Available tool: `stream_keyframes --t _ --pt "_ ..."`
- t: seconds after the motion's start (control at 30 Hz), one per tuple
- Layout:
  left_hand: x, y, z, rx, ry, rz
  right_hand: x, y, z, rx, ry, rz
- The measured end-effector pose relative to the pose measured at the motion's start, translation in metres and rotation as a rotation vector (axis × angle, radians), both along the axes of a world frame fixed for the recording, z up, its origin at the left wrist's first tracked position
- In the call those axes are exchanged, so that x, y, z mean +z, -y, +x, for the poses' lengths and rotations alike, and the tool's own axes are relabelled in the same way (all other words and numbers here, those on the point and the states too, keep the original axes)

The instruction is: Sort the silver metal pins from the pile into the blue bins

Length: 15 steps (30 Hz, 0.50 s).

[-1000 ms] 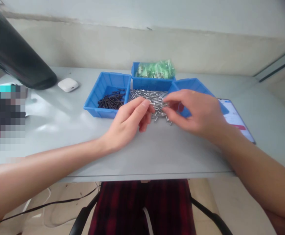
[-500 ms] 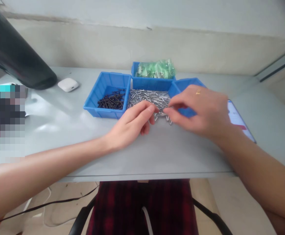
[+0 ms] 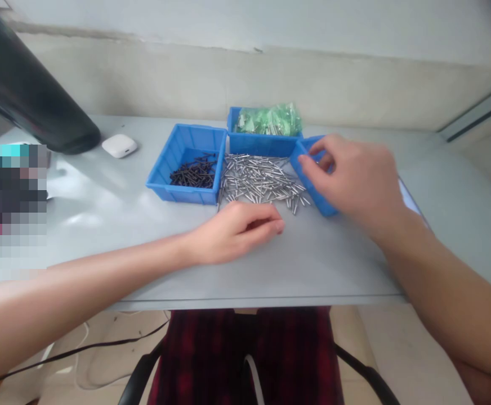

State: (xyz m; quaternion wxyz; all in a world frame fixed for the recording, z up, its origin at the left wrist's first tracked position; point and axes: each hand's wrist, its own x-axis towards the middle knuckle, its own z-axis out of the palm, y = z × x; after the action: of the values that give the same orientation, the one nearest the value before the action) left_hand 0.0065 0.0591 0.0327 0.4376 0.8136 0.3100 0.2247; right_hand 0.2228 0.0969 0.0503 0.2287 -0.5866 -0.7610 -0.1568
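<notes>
Three blue bins [image 3: 186, 194] edge one heap of pins [image 3: 264, 180]; left hand [image 3: 235, 233] curls loosely, right hand [image 3: 355, 177] parts its fingers narrowly; whether gripping, unclear.

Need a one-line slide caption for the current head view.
Right hand at the right blue bin, left hand near loose silver pins; dark fasteners in the left bin.

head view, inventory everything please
desk: one, grey, centre
wall: one, pale, behind
bins: three, blue, around pins
pins: many, silver, between bins
screws: many, dark, left bin
bag: one, green, back bin
case: one, white, desk left
cylinder: one, black, left
blurred patch: one, mixed, far left
phone: one, pale, right
strip: one, grey, right
cables: several, black/white, floor
armrests: two, black, below desk
trousers: one pair, red-black, below
left hand: one, bare, before pins
right hand: one, bare, over right bin
</notes>
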Motion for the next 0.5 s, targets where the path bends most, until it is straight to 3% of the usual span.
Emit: stream_keyframes --t 0.27,0.5 --pt "0.000 0.001 -0.001 -0.029 -0.001 -0.026 -0.001 0.012 -0.009 0.578 0.070 -0.129" --pt "0.002 0.000 -0.002 -0.035 -0.012 -0.032 -0.009 0.012 -0.008 0.574 0.261 -0.241"
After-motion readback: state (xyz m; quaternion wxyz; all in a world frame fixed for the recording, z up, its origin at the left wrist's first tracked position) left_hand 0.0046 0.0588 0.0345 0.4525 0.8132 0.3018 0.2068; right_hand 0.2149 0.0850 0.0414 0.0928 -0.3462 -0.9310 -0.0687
